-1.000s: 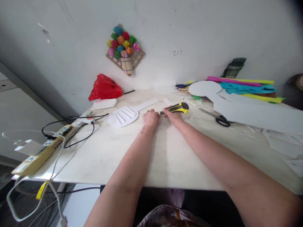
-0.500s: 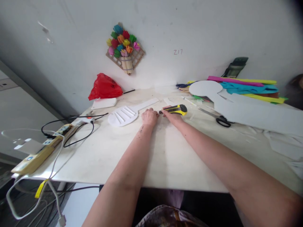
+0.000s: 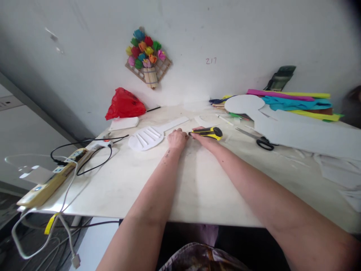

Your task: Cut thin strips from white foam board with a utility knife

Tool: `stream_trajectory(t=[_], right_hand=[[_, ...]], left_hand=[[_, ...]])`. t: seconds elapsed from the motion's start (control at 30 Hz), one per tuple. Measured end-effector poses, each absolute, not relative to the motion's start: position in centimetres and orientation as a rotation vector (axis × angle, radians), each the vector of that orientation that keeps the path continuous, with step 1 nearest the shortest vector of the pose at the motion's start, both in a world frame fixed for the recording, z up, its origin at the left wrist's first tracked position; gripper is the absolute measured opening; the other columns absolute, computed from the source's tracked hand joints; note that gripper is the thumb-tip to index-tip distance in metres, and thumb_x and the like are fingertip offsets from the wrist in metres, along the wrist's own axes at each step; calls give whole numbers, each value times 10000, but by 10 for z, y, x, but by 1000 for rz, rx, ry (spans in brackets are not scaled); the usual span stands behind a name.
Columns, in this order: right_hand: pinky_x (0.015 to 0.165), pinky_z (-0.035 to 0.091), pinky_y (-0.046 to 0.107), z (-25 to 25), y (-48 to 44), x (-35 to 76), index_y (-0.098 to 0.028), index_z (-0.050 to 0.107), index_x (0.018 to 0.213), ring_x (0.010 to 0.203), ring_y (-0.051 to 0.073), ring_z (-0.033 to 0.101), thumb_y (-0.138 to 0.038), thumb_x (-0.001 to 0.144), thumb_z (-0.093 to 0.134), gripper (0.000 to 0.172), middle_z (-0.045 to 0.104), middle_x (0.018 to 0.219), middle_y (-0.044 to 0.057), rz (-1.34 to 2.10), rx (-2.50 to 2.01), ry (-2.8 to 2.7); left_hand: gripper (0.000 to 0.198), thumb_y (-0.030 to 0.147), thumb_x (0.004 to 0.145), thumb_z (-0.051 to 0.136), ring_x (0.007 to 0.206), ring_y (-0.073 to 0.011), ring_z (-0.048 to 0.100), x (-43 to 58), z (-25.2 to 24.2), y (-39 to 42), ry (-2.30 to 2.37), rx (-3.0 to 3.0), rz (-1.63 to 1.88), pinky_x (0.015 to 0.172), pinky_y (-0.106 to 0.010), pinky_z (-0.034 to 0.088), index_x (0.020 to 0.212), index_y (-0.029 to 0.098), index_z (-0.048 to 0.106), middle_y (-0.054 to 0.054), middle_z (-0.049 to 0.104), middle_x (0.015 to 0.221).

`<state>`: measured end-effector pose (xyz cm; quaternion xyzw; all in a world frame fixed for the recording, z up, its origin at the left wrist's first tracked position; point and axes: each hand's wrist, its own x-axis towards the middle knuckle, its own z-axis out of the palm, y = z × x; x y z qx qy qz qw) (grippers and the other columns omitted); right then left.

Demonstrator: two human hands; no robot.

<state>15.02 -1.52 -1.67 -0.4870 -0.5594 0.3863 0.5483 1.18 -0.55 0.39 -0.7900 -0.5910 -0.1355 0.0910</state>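
My right hand [image 3: 200,136] is closed round a yellow and black utility knife [image 3: 208,132], its front end pointing left toward my other hand. My left hand [image 3: 177,138] rests on the table with its fingers curled down; whatever lies under the fingertips is hidden. Just left of it lies a white paddle-shaped piece [image 3: 146,138] with several thin white strips across its rounded end and a straight handle running up to the right. Beyond the knife is a small curved white scrap [image 3: 201,121].
Black-handled scissors [image 3: 263,143] and a large white sheet [image 3: 304,131] lie to the right, before stacked coloured paper [image 3: 299,103]. A red plastic bag [image 3: 125,103] sits at the back left. A power strip [image 3: 53,182] with cables runs along the left edge.
The utility knife and my right hand have shifted very slightly; its body is turned a little. My left hand stays in nearly the same place. The view has moved slightly.
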Motion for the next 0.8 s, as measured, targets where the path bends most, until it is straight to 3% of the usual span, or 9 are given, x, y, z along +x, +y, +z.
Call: stream_trajectory(t=[0.47, 0.8], right_hand=[[856, 463, 303, -13, -25, 152, -206, 552, 898, 934, 152, 605, -236, 762, 606, 150, 638, 891, 30, 784, -1237, -1352], [862, 467, 317, -12, -25, 151, -211, 551, 874, 876, 150, 609, -221, 756, 607, 131, 638, 868, 24, 717, -1250, -1404]], left_hand=[[297, 377, 868, 475, 973, -247, 562, 12, 7, -9, -1766, -2384, -393, 740, -338, 458, 955, 261, 735, -73, 623, 999], [297, 365, 867, 472, 951, -247, 566, 13, 5, -8, -1743, -2372, -413, 710, -335, 457, 928, 247, 738, -77, 629, 988]])
